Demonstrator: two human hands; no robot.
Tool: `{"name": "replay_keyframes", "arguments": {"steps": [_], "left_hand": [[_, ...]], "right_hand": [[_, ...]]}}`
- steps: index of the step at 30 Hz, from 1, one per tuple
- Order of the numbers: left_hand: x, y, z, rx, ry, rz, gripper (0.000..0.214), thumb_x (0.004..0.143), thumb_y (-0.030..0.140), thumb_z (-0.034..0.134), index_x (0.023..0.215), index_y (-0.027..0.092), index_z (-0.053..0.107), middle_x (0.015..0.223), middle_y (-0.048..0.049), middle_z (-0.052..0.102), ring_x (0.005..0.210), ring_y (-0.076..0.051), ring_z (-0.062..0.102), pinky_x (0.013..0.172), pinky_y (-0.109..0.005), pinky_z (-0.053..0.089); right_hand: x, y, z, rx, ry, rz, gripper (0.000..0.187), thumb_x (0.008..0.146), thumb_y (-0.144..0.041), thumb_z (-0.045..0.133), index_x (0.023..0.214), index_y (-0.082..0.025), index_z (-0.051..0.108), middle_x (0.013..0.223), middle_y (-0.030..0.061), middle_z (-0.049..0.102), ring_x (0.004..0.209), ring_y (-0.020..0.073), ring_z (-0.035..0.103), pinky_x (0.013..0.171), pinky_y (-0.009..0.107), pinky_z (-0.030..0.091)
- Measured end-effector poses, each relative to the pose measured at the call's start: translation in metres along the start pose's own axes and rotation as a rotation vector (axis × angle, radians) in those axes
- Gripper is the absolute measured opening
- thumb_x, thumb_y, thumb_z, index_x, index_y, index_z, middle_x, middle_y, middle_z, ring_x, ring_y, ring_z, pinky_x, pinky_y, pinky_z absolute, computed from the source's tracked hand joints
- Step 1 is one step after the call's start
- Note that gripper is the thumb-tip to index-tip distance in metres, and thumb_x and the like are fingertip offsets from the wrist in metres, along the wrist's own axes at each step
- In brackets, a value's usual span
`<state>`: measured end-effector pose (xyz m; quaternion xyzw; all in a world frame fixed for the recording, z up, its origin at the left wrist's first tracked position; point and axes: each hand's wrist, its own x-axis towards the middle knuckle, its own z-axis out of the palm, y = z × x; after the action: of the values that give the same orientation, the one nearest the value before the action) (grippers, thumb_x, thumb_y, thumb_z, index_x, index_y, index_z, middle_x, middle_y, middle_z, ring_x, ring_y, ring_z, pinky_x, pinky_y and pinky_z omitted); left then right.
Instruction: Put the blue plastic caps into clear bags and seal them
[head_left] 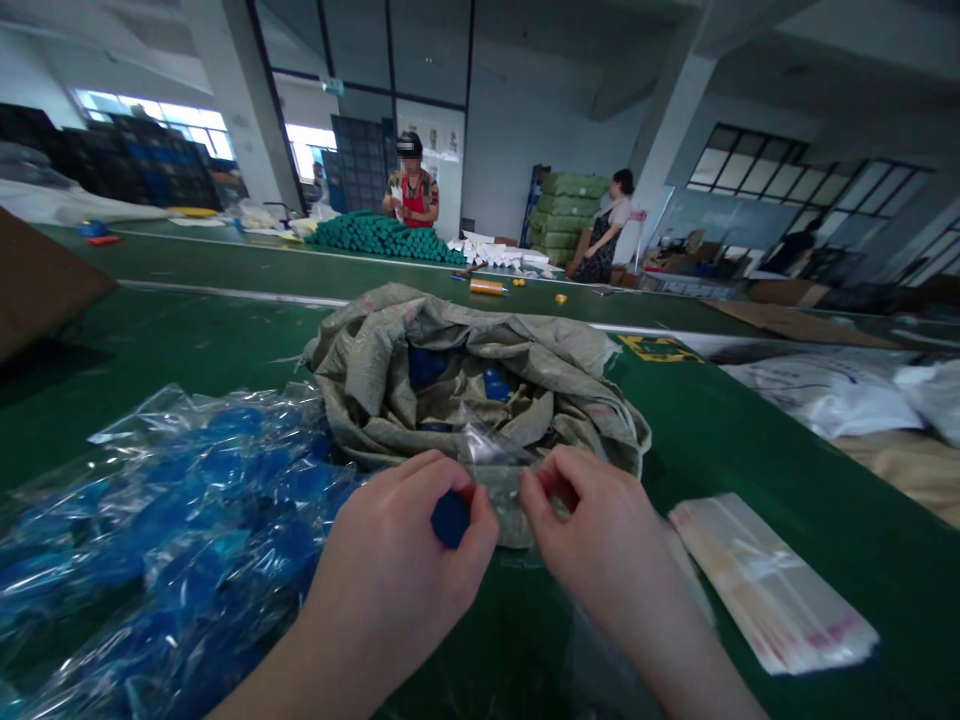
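Note:
My left hand point(416, 560) and my right hand point(600, 530) pinch a clear plastic bag point(501, 490) between them, thumbs against fingertips. Within the curl of my left fingers shows a dark blue rounded piece point(450, 518); whether it is gripped or lies behind the fingers I cannot tell. Just beyond the hands sits a grey-green woven sack point(367, 370), its rim rolled down, with blue pieces point(496, 384) inside. Left of my left hand lies a heap of blue pieces in clear bags point(225, 470). A stack of flat clear bags point(772, 580) lies right of my right hand.
The green table point(202, 340) carries an orange roll point(487, 287) and a pile of green rods point(382, 238) farther back. A cardboard box point(45, 280) stands at left. White sacks point(825, 390) lie at right. Two people point(412, 190) point(611, 230) stand across the table.

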<state>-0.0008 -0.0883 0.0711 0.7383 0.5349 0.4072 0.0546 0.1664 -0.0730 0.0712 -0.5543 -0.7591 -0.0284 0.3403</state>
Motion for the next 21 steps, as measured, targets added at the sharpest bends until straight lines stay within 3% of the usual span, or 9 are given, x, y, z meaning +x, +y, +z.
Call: {"name": "replay_keyframes", "arguments": {"steps": [6,11,14,16,18,21], "left_hand": [[0.001,-0.002,0.001,0.016,-0.031,-0.017,0.019,0.081,0.029,0.053,0.064,0.023,0.058,0.063,-0.0004,0.062,0.056,-0.015,0.056,0.053,-0.028,0.045],[0.009,-0.016,0.018,0.084,-0.058,-0.071,0.018,0.081,0.028,0.055,0.066,0.021,0.059,0.067,-0.0008,0.065,0.06,-0.016,0.059,0.059,-0.029,0.045],[0.014,-0.025,0.028,0.079,-0.053,-0.11,0.019,0.083,0.029,0.053,0.068,0.02,0.062,0.07,-0.0021,0.067,0.064,-0.018,0.062,0.063,-0.029,0.044],[0.018,-0.03,0.034,0.031,-0.054,-0.175,0.022,0.084,0.031,0.051,0.071,0.019,0.065,0.073,-0.0033,0.069,0.067,-0.019,0.063,0.065,-0.03,0.044],[0.022,-0.035,0.039,-0.036,-0.067,-0.291,0.024,0.084,0.034,0.051,0.074,0.019,0.067,0.075,-0.0042,0.07,0.07,-0.02,0.064,0.067,-0.03,0.043],[0.028,-0.039,0.047,-0.136,-0.108,-0.402,0.024,0.082,0.035,0.053,0.074,0.018,0.068,0.079,-0.0051,0.071,0.077,-0.021,0.064,0.072,-0.03,0.043]], "right_hand": [[-0.001,0.002,0.002,-0.046,-0.017,0.027,0.026,0.08,-0.024,0.061,0.06,-0.021,0.046,0.058,-0.0019,0.053,0.048,0.011,0.043,0.049,0.027,0.026],[0.003,0.007,0.019,-0.069,-0.069,0.063,0.023,0.083,-0.025,0.062,0.065,-0.02,0.05,0.061,-0.0016,0.055,0.056,0.0135,0.05,0.054,0.027,0.029],[0.002,0.007,0.03,-0.105,-0.026,0.053,0.014,0.081,-0.022,0.065,0.073,-0.02,0.054,0.066,-0.001,0.057,0.059,0.0142,0.053,0.054,0.027,0.03],[0.0,0.006,0.035,-0.153,0.063,-0.019,0.008,0.081,-0.016,0.064,0.081,-0.019,0.057,0.075,0.0012,0.058,0.064,0.0148,0.054,0.056,0.026,0.033],[-0.004,0.005,0.041,-0.213,0.129,-0.182,0.011,0.082,-0.009,0.06,0.082,-0.019,0.059,0.08,0.0033,0.058,0.071,0.0167,0.055,0.061,0.027,0.038],[-0.011,0.005,0.05,-0.258,0.137,-0.338,0.015,0.079,-0.005,0.059,0.078,-0.02,0.06,0.08,0.0044,0.057,0.075,0.0193,0.054,0.064,0.029,0.042]]}}
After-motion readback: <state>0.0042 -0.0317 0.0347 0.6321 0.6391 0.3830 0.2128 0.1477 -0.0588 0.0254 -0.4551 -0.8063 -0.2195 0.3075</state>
